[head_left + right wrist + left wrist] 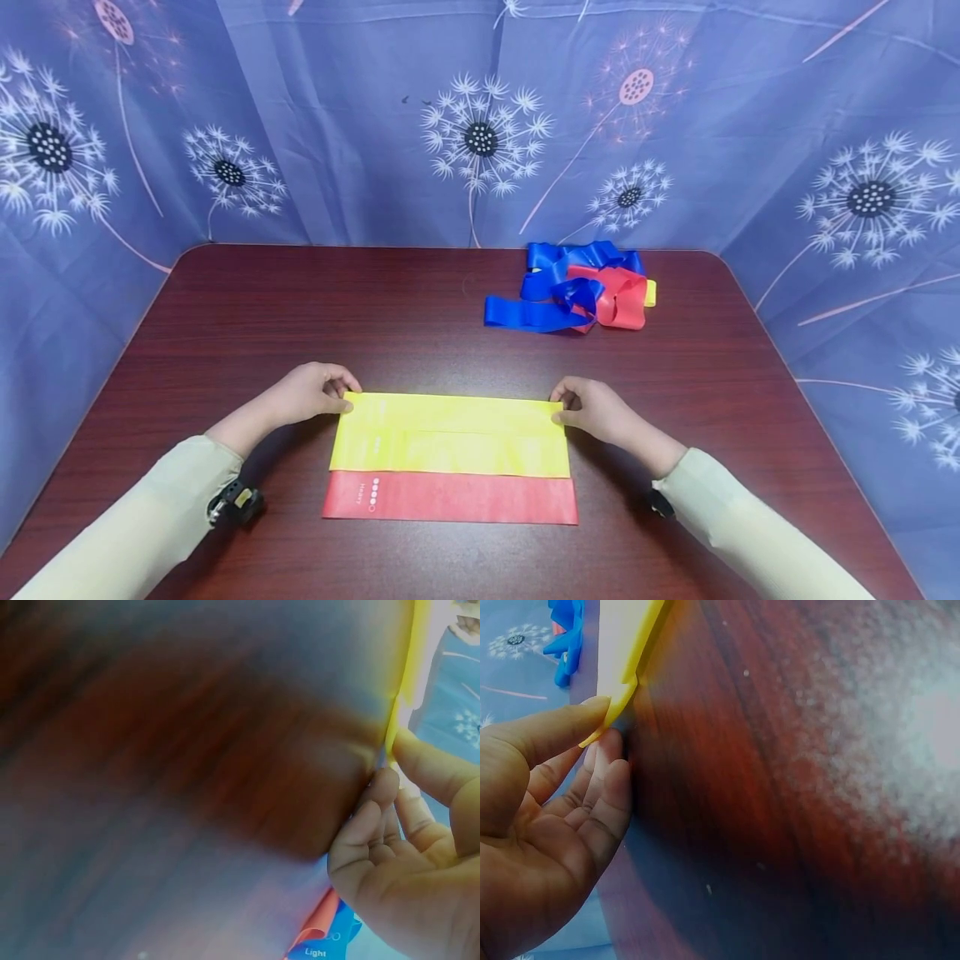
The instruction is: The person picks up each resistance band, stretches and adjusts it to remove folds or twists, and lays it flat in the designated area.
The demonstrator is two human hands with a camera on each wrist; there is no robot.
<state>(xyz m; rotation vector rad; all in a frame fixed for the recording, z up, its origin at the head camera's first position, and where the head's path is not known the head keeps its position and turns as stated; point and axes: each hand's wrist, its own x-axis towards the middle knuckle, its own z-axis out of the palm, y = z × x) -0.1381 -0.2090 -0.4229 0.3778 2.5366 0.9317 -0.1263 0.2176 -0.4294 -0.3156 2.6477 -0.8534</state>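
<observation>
A wide yellow resistance band (457, 450) lies flat near the front of the table, overlapping the far part of a red resistance band (480, 500). White lettering reading HEAVY and a row of dots mark the red one. At the yellow band's far left corner, my left hand (303, 393) pinches the edge between thumb and fingers. My right hand (603, 415) pinches the far right corner the same way. In the left wrist view the thumb (592, 712) presses on top of the yellow edge, with fingers beneath.
Toward the back right, a loose heap holds a blue band (517, 315), another red band (626, 296) and a small yellow end (651, 293). "Light" is printed on blue material (319, 951) in the right wrist view. A patterned blue curtain (360, 125) surrounds the table (247, 317).
</observation>
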